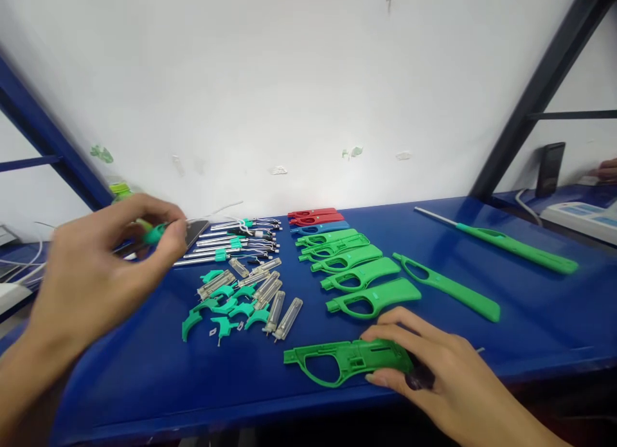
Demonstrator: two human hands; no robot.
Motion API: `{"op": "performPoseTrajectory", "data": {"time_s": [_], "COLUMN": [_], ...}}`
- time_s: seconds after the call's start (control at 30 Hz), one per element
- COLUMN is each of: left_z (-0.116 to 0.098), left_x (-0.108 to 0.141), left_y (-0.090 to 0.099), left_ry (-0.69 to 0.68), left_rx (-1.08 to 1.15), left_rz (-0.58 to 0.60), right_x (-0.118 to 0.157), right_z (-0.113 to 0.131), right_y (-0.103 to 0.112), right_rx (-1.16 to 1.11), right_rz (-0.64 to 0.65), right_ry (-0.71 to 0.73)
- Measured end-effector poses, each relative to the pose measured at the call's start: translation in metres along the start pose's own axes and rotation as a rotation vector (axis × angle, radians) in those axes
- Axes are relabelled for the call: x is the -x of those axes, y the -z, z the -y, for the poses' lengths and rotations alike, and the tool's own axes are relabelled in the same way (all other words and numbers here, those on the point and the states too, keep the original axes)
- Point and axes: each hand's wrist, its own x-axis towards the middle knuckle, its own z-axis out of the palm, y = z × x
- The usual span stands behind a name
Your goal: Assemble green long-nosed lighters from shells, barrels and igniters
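My left hand (110, 260) is raised over the table's left side, its thumb and fingers pinched round a small teal piece (154, 233). My right hand (434, 363) grips the wide end of an open green handle shell (357, 360) near the front edge, the ribbed inside facing up. A dark object (420, 376), partly hidden, is also in that hand. Between the hands lie teal trigger parts (224, 325) and clear fuel tanks (289, 318). Metal rods with wires (216, 244) are lined up behind them.
Several green shells (373, 297) lie in a column at the centre, with red ones (315, 220) and a blue one (321, 228) behind. A green lighter with a rod (515, 246) and another shell (453, 289) lie right. Dark posts (525, 100) flank the blue table (193, 395).
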Motion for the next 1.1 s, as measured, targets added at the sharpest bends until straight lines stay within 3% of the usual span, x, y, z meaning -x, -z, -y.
{"op": "performPoseTrajectory", "data": {"time_s": [0.13,0.33,0.43,0.67,0.9,1.1], "left_z": [0.007,0.069,0.085,0.091,0.103,0.103], "left_x": [-0.036,-0.041,-0.039,-0.039,-0.038,-0.037], "left_y": [-0.022,-0.060,-0.065,-0.064,-0.069,-0.073], "left_ry": [0.016,0.106,0.162,0.286,0.393,0.374], "left_rx": [-0.003,0.102,0.139,0.175,0.109,0.050], "left_rz": [0.197,0.409,0.481,0.682,0.689,0.692], "right_x": [-0.001,-0.002,-0.001,-0.002,0.000,-0.001], "right_z": [-0.001,-0.003,-0.005,-0.009,-0.010,-0.012], "right_y": [0.000,0.000,-0.001,-0.004,-0.006,-0.006], "right_rx": [-0.013,0.037,0.064,0.059,0.069,0.066], "right_rz": [-0.044,-0.085,-0.081,-0.081,-0.113,-0.126], "right_ry": [0.033,0.062,0.065,0.094,0.095,0.116]}}
